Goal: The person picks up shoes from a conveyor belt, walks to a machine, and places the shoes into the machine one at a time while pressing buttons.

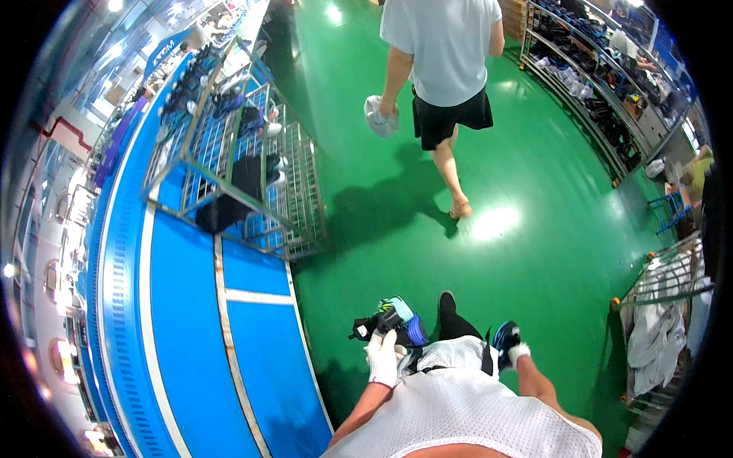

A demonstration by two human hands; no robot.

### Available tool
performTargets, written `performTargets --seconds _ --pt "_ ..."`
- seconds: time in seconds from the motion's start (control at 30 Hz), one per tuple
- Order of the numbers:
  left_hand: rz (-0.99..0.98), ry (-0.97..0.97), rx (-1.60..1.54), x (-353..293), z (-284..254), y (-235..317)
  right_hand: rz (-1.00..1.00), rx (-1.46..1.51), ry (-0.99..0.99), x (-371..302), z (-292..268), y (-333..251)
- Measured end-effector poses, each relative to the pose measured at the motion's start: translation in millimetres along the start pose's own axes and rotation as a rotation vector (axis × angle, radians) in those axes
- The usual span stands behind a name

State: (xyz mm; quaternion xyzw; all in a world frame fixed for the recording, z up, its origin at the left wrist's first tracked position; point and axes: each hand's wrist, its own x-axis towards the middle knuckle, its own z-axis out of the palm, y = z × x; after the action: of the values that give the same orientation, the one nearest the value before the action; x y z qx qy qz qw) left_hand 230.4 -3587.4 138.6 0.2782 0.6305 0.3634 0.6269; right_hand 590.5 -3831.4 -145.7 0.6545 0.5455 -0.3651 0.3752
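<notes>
My left hand (384, 360), in a white glove, is closed round a bundle of shoe uppers (394, 313) in black, teal and blue, held in front of my body on the left. Their exact shapes overlap and are hard to separate. On the right, my right hand (519, 352) shows only as a bit of white glove at the end of a bare forearm. A black and blue shoe (505, 336) is at that hand and hides most of the fingers. Below, one dark-clad leg (455, 322) stretches forward on the green floor.
A person (437, 53) in white shirt and black shorts walks ahead, holding a white cap-like item (380, 117). Along the left runs a blue conveyor (263, 351) bearing a metal rack (305, 183). Shoe shelves (580, 107) and a wire cart (657, 290) with white cloth line the right.
</notes>
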Motion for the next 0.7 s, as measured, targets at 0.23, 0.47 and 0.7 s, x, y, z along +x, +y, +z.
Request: performTargets --seconds 0.23,0.47,0.7 --pt "0.024 0.009 -0.121 137.2 98.8 105.3 0.397 1.271 0.636 150.1 -338.3 122.8" --pt "0.027 -0.021 -0.069 322.2 143.7 203.2 0.209 0.835 0.552 245.4 -554.8 114.9" --pt "0.116 -0.084 0.048 500.9 206.7 375.5 0.048 -0.09 -0.007 299.3 -581.9 100.0"
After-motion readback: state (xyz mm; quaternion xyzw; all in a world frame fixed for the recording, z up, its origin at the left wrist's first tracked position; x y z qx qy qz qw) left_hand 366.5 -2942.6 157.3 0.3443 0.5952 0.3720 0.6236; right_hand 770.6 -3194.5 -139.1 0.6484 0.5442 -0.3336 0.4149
